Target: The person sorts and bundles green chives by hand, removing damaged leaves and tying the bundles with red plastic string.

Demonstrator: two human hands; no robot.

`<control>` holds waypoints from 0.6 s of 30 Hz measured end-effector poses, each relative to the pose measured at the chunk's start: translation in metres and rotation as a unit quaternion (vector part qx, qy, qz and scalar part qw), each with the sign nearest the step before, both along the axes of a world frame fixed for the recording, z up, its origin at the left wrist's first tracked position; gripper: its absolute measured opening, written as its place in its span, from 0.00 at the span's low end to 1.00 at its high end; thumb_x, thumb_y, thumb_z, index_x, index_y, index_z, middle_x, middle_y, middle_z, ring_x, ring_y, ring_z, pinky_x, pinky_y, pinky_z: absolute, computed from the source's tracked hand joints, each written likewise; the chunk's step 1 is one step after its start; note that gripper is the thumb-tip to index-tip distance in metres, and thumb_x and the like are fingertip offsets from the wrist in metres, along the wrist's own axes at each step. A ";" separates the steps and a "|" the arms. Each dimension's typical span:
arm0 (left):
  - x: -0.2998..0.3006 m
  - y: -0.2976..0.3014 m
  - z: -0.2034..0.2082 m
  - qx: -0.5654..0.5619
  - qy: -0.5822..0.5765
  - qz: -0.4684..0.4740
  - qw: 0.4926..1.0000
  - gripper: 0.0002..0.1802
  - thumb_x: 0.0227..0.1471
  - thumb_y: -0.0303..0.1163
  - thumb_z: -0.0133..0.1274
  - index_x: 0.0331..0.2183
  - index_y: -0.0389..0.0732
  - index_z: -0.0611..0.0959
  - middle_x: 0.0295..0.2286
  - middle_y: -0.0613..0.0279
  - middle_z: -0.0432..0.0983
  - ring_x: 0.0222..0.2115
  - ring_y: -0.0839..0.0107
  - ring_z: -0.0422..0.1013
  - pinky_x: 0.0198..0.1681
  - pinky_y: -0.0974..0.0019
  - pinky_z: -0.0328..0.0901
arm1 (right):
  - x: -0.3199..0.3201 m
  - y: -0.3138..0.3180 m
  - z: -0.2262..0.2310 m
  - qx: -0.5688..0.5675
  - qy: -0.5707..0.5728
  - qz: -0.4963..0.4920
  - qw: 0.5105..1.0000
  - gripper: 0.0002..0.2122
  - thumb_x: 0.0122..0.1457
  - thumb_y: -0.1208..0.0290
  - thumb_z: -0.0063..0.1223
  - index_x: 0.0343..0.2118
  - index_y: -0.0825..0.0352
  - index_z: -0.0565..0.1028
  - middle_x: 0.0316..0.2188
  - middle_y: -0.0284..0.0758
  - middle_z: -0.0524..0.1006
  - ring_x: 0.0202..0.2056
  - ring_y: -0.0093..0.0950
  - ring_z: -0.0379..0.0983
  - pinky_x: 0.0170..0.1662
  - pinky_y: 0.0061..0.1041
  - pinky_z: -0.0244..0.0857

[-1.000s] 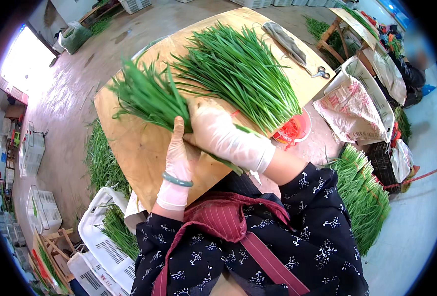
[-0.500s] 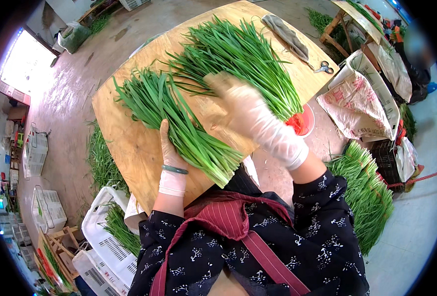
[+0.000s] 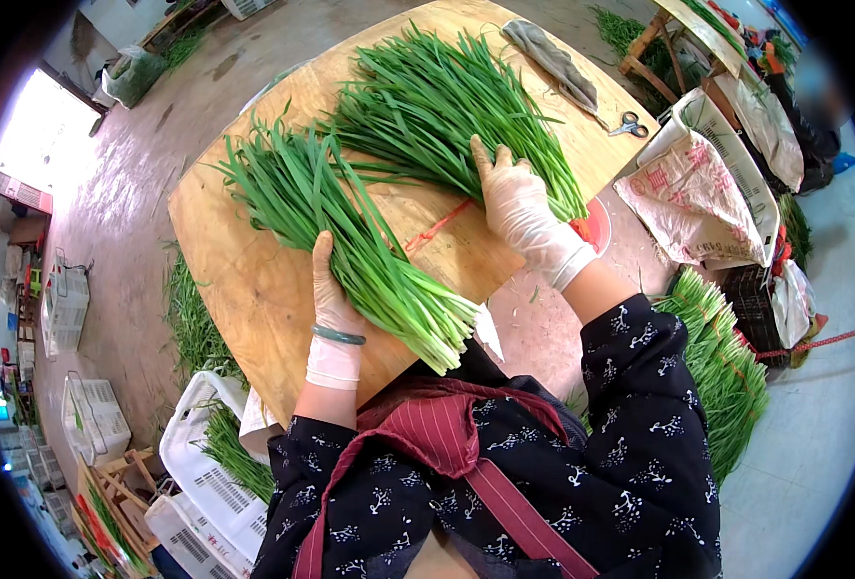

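Note:
A bunch of garlic chives (image 3: 350, 232) lies slanted across the wooden table, its pale cut ends toward me. My left hand (image 3: 334, 307), gloved and with a green bangle at the wrist, grips this bunch near its lower end; the thumb is on top and the fingers are hidden beneath. A larger pile of garlic chives (image 3: 447, 106) spreads at the far middle. My right hand (image 3: 522, 203), also gloved, rests at the pile's near side with thumb and forefinger apart; the other fingertips are partly hidden. Between the two heaps lies a thin red tie (image 3: 437, 227).
Scissors (image 3: 629, 124) and a grey cloth (image 3: 553, 63) lie at the table's far right. A red bucket (image 3: 597, 227) stands below the right edge. Chives (image 3: 722, 376) are heaped on the floor at right, with white crates (image 3: 217, 473) at lower left.
My right hand, blurred between the bunch and the pile before, has moved right and come to rest on the pile. The red tie on the table now shows. My left hand keeps its hold.

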State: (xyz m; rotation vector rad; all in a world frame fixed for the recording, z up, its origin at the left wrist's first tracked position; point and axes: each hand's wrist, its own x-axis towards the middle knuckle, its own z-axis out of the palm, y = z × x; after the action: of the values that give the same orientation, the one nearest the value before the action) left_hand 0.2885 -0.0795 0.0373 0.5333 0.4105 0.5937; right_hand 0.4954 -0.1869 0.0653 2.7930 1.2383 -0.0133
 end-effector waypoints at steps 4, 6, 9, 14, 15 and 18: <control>0.006 -0.005 0.012 0.012 -0.001 -0.004 1.000 0.29 0.46 0.50 0.51 0.45 0.42 0.70 0.32 0.60 0.72 0.33 0.67 0.70 0.38 0.64 0.67 | 0.021 -0.009 0.020 0.052 0.076 0.007 0.996 0.39 0.42 0.77 0.49 0.60 0.59 0.45 0.43 0.45 0.66 0.38 0.40 0.70 0.39 0.33 0.66; 0.013 -0.008 0.021 0.025 -0.013 -0.009 1.000 0.29 0.46 0.51 0.51 0.45 0.42 0.70 0.32 0.60 0.72 0.32 0.67 0.70 0.38 0.64 0.67 | 0.036 -0.014 0.028 0.076 0.134 0.006 0.988 0.39 0.42 0.75 0.49 0.59 0.61 0.45 0.46 0.48 0.65 0.43 0.42 0.68 0.44 0.33 0.64; 0.033 -0.013 0.038 0.045 -0.019 -0.027 0.998 0.29 0.46 0.51 0.51 0.45 0.41 0.70 0.35 0.58 0.72 0.34 0.66 0.70 0.40 0.63 0.67 | 0.066 -0.027 0.028 0.131 0.249 0.006 0.959 0.43 0.39 0.73 0.52 0.60 0.61 0.42 0.43 0.55 0.68 0.44 0.44 0.66 0.47 0.31 0.61; 0.092 -0.013 0.044 -0.034 -0.029 -0.046 0.998 0.25 0.45 0.46 0.54 0.42 0.40 0.73 0.37 0.60 0.73 0.36 0.65 0.70 0.41 0.62 0.66 | 0.083 -0.030 0.029 0.148 0.312 0.002 0.938 0.43 0.40 0.72 0.53 0.59 0.61 0.42 0.42 0.56 0.68 0.45 0.44 0.66 0.50 0.29 0.58; 0.107 -0.009 0.035 -0.051 -0.022 -0.044 0.997 0.24 0.45 0.44 0.55 0.41 0.40 0.73 0.37 0.61 0.73 0.35 0.65 0.70 0.41 0.61 0.66 | 0.083 -0.030 0.029 0.144 0.319 -0.001 0.937 0.42 0.40 0.72 0.53 0.59 0.61 0.42 0.42 0.56 0.69 0.45 0.44 0.66 0.50 0.29 0.58; 0.139 -0.005 0.015 -0.096 0.025 -0.053 0.994 0.21 0.43 0.38 0.57 0.39 0.40 0.74 0.35 0.60 0.73 0.34 0.63 0.70 0.40 0.59 0.67 | 0.079 -0.029 0.034 0.133 0.329 0.018 0.935 0.43 0.41 0.71 0.52 0.60 0.63 0.40 0.46 0.56 0.65 0.48 0.43 0.64 0.51 0.28 0.56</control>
State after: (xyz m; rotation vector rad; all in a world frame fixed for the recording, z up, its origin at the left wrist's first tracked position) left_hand 0.4270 -0.0846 0.0526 0.3841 0.4780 0.4344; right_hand 0.5742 -0.2157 0.0990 3.1110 1.4998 -0.9129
